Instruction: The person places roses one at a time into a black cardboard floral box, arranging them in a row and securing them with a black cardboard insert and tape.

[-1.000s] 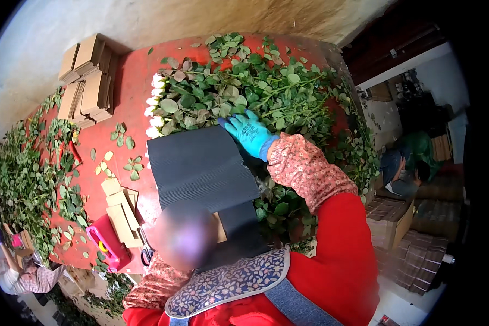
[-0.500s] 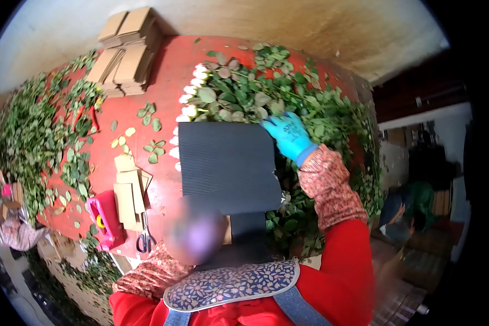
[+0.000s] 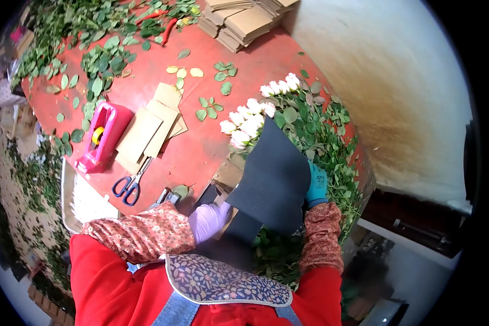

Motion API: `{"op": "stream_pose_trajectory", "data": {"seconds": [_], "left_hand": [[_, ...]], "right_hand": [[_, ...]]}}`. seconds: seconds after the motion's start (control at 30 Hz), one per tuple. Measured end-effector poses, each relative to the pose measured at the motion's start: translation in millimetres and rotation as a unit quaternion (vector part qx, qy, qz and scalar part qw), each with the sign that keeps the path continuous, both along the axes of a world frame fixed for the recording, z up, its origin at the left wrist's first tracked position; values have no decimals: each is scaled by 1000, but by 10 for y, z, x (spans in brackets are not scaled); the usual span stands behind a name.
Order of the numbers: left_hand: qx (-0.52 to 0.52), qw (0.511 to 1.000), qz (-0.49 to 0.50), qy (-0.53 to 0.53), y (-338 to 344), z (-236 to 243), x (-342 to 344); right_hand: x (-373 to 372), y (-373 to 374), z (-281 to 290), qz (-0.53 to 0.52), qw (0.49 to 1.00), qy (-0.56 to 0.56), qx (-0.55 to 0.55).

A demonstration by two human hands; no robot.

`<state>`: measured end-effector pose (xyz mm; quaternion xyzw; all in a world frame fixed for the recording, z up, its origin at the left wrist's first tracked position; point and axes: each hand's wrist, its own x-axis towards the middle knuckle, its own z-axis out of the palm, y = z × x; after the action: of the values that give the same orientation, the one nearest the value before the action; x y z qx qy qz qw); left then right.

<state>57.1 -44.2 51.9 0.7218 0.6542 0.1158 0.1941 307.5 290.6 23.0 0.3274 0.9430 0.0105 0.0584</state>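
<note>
A stained wall (image 3: 386, 98) borders the red, leaf-strewn surface (image 3: 196, 153). There, a dark ribbed sheet (image 3: 274, 176) tilts beside pale roses (image 3: 251, 124), the right hand (image 3: 317, 185) grasping its edge; the left hand's (image 3: 207, 220) grip, at its corner, cannot be told.

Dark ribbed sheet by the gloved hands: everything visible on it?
The dark sheet is charcoal with a bluish cast, finely ribbed like corrugated card, and gently bowed. It sits askew, one corner pointing up toward the pale roses. The teal-gloved right hand is at its right edge, fingers partly hidden; the lavender-gloved left hand is by its lower left edge, contact unclear. Its underside is hidden.
</note>
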Motion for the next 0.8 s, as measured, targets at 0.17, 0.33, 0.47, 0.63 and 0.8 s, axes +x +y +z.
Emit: {"op": "stream_pose_trajectory", "data": {"seconds": [0.17,0.33,0.47,0.63,0.8], "left_hand": [[-21,992,56,-112,-11,-65,49],[-27,991,62,-117,-73,-185,126],[-11,989,91,-119,-83,-203,129],[-6,996,85,-29,-68,-168,123],[9,993,111,-41,-63,-343,149]], "right_hand": [[2,117,40,-42,998,32,-41],[107,142,356,-166,974,109,-104],[103,173,757,-256,909,274,-180],[489,383,970,-282,877,360,-145],[418,425,1588,-253,933,254,-33]]}}
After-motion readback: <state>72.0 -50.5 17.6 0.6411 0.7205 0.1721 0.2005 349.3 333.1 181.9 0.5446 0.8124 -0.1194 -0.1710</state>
